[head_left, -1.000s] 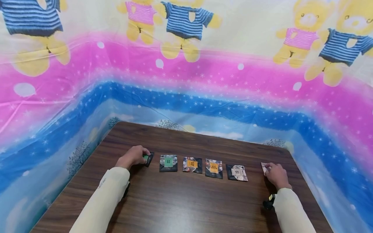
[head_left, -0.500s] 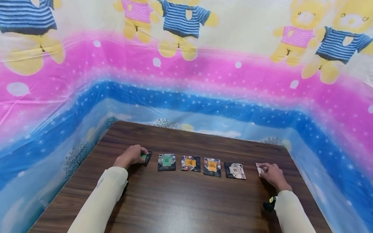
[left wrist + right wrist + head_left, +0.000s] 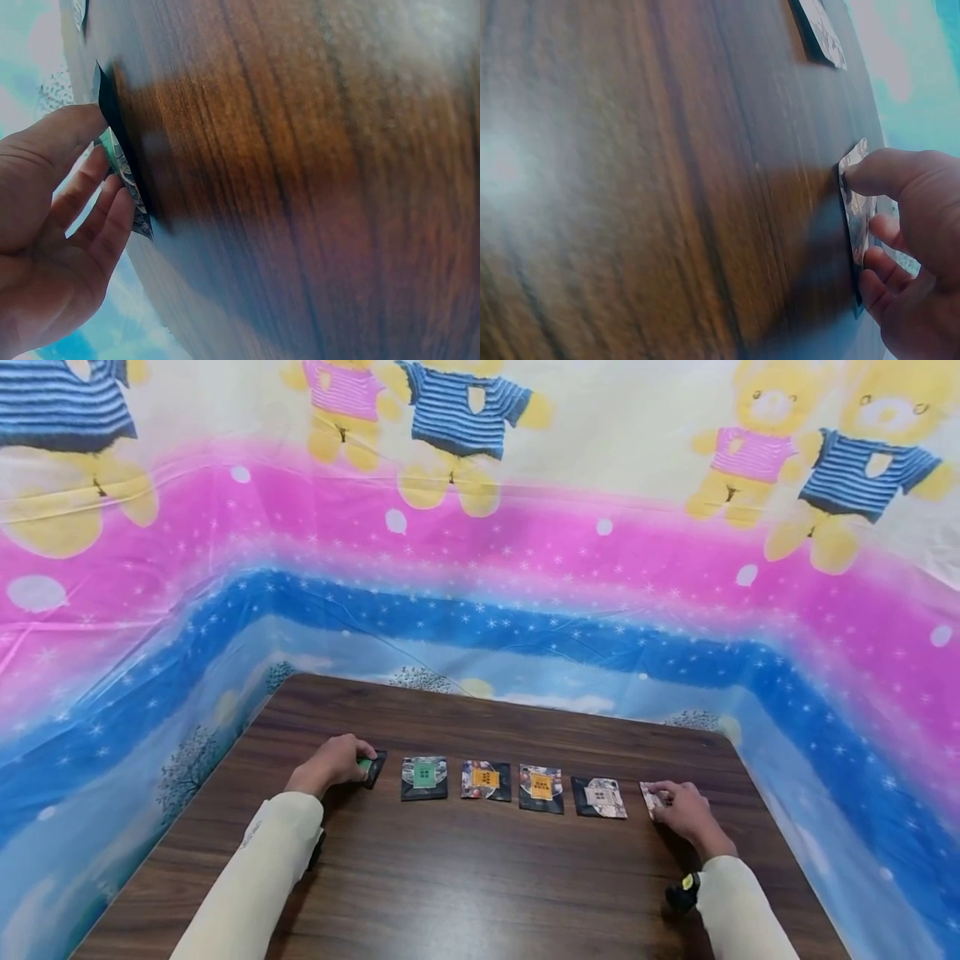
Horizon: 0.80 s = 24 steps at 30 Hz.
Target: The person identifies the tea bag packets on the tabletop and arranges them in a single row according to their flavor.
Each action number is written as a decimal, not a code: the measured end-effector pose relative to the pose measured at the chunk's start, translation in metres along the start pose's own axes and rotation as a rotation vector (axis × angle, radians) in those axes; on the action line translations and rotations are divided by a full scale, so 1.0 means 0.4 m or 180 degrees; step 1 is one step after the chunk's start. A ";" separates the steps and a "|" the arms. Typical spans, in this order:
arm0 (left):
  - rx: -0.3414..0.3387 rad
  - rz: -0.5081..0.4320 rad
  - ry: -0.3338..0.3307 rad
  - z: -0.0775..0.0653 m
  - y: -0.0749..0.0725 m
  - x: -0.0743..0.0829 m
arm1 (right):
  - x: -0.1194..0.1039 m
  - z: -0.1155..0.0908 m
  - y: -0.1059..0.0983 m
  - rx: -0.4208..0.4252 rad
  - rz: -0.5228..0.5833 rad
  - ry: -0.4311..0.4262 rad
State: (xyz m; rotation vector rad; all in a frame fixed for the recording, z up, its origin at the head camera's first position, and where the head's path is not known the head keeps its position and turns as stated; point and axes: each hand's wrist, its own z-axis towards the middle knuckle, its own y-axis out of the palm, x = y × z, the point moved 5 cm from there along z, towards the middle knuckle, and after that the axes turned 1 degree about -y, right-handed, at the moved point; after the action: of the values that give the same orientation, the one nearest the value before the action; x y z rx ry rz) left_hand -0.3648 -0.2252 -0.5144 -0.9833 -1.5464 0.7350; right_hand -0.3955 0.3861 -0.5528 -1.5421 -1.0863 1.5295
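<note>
The table (image 3: 480, 893) was dark wood-grain laminate with a dull sheen, and a glossy plastic sheet (image 3: 480, 568) printed with bears and pink and blue bands hung crinkled behind it. Along the far half lay a row of small, flat, square foil packets. At the left end the person's left hand (image 3: 330, 764) curled over a dark packet with a green label (image 3: 371, 767), thumb and fingers pinching its edge so it tilted up off the wood. At the right end the right hand (image 3: 684, 814) pinched a pale, shiny, crinkled silvery packet (image 3: 651, 797) the same way. Between them lay four more: a green-labelled packet (image 3: 424, 777), two orange-labelled packets (image 3: 486, 779), and a whitish packet (image 3: 600, 797), all flat and apart.
</note>
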 end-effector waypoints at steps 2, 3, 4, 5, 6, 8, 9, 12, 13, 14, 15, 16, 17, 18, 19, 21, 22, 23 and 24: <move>0.0000 0.0006 0.0014 0.001 0.001 -0.001 | -0.009 -0.003 0.004 0.0013 -0.0007 -0.0008; -0.0001 0.0005 0.0014 0.002 0.001 -0.002 | -0.013 -0.004 0.007 0.0026 -0.0014 -0.0015; -0.0004 0.0010 0.0020 0.002 0.002 -0.003 | -0.017 -0.005 0.009 0.0038 -0.0024 -0.0028; -0.0006 0.0019 0.0023 0.002 0.002 -0.003 | -0.021 -0.006 0.011 0.0053 -0.0036 -0.0042; -0.0007 0.0023 0.0025 0.002 0.001 -0.003 | -0.026 -0.007 0.013 0.0061 -0.0037 -0.0049; -0.0010 0.0023 0.0017 0.002 0.001 -0.003 | -0.035 -0.008 0.016 0.0076 -0.0042 -0.0072; -0.0014 0.0014 0.0007 0.001 0.000 -0.003 | -0.040 -0.008 0.019 0.0080 -0.0050 -0.0084; -0.0037 -0.0017 -0.0007 0.000 -0.001 -0.002 | -0.053 -0.009 0.024 0.0076 -0.0048 -0.0095; -0.0049 -0.0027 -0.0010 0.000 0.000 -0.002 | -0.057 -0.010 0.026 0.0074 -0.0055 -0.0107; -0.0063 -0.0032 -0.0006 0.000 -0.001 -0.002 | -0.061 -0.010 0.027 0.0071 -0.0061 -0.0113; -0.0081 -0.0041 -0.0005 0.000 -0.001 -0.001 | -0.065 -0.011 0.029 0.0069 -0.0069 -0.0126; -0.0101 -0.0054 -0.0011 0.001 -0.001 -0.002 | -0.067 -0.012 0.030 0.0061 -0.0058 -0.0118; -0.0117 -0.0060 -0.0016 0.001 -0.001 -0.003 | -0.071 -0.011 0.032 0.0058 -0.0053 -0.0127; -0.0133 -0.0069 -0.0021 0.001 -0.001 -0.003 | -0.075 -0.010 0.034 0.0057 -0.0051 -0.0135; -0.0146 -0.0071 -0.0025 0.002 -0.001 -0.004 | -0.079 -0.009 0.035 0.0061 -0.0057 -0.0152; -0.0144 -0.0056 -0.0028 0.003 -0.002 -0.005 | -0.084 -0.006 0.037 0.0080 -0.0056 -0.0172; -0.0131 -0.0028 -0.0011 0.003 -0.002 -0.004 | -0.087 -0.004 0.035 0.0092 -0.0062 -0.0192; -0.0114 0.0011 0.0022 0.002 -0.003 -0.002 | -0.089 -0.003 0.035 0.0104 -0.0064 -0.0200; -0.0091 0.0061 0.0046 0.002 -0.004 0.000 | -0.091 -0.002 0.034 0.0114 -0.0072 -0.0204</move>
State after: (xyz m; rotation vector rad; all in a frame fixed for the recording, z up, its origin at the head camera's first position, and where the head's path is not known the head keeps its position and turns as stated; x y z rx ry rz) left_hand -0.3659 -0.2258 -0.5131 -1.0238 -1.5405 0.7194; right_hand -0.3917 0.3476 -0.5502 -1.4610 -1.1027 1.5844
